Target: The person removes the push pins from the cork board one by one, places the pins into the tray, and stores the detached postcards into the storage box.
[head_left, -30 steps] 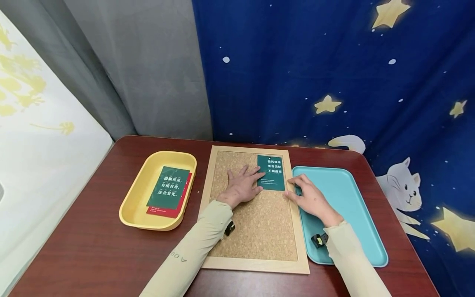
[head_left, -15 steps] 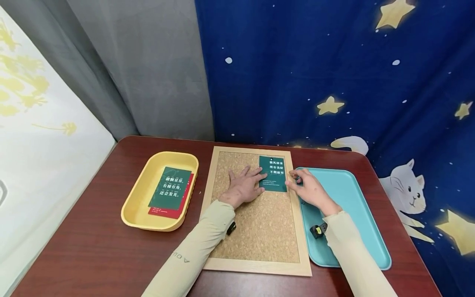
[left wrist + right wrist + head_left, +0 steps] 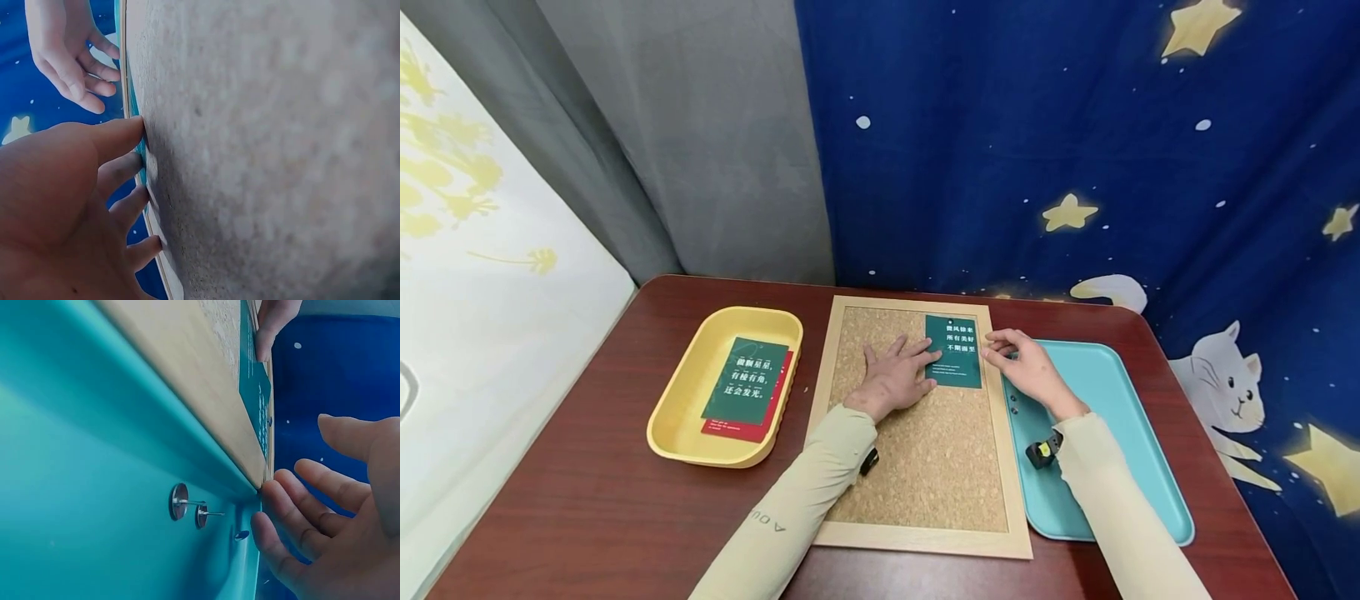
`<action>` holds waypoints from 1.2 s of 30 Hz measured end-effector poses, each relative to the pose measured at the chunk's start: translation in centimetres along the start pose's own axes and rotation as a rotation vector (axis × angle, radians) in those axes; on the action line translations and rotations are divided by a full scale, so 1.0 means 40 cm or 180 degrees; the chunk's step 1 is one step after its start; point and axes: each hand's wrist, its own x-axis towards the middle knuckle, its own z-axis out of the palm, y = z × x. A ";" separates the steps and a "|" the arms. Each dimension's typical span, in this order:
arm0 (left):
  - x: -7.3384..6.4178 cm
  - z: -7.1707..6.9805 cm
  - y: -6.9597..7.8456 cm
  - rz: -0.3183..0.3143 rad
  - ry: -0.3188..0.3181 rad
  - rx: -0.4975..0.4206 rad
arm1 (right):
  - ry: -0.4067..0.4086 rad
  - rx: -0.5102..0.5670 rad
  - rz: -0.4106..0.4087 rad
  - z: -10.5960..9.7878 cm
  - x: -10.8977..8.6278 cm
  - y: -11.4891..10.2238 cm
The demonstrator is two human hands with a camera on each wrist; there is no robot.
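Observation:
My left hand (image 3: 891, 382) lies spread on the cork board (image 3: 925, 467), its fingertips touching the left edge of a green card (image 3: 953, 367) with white writing. A small dark thumbtack (image 3: 951, 322) sits at the card's top. In the left wrist view the fingers (image 3: 128, 209) are straight against the surface. Beside the board's right frame, over the blue tray's edge, hovers my right hand (image 3: 1028, 367), fingers loosely bent and nothing held. The right wrist view shows a gap between thumb and fingers. Several thumbtacks (image 3: 179, 502) lie in the blue tray (image 3: 94, 506), some with points sticking up.
Left of the board stands a yellow basket (image 3: 662, 417) holding a green card (image 3: 747, 382) on top of a red card (image 3: 730, 430). Both containers and the board rest on a dark red table (image 3: 587, 483). Curtains hang behind it.
My right hand has drawn back from the card's right edge and the board frame, slightly right and upward. Thumbtacks in the tray came into view below it. My left hand stays put.

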 end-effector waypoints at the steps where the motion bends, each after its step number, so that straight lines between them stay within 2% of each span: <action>1: 0.001 0.001 0.000 0.0002 -0.0002 0.0002 | 0.0002 0.0013 -0.0004 -0.001 0.001 0.000; 13: 0.005 -0.001 -0.002 -0.0046 -0.0071 0.0010 | 0.0034 0.0129 -0.0026 0.002 0.029 -0.008; 25: 0.007 0.001 0.005 0.0012 -0.0106 0.0090 | 0.0208 0.0197 0.0059 0.007 0.053 -0.003; 36: -0.002 -0.005 0.001 0.0010 -0.0102 0.0085 | 0.0213 0.0350 0.0072 0.024 0.079 -0.003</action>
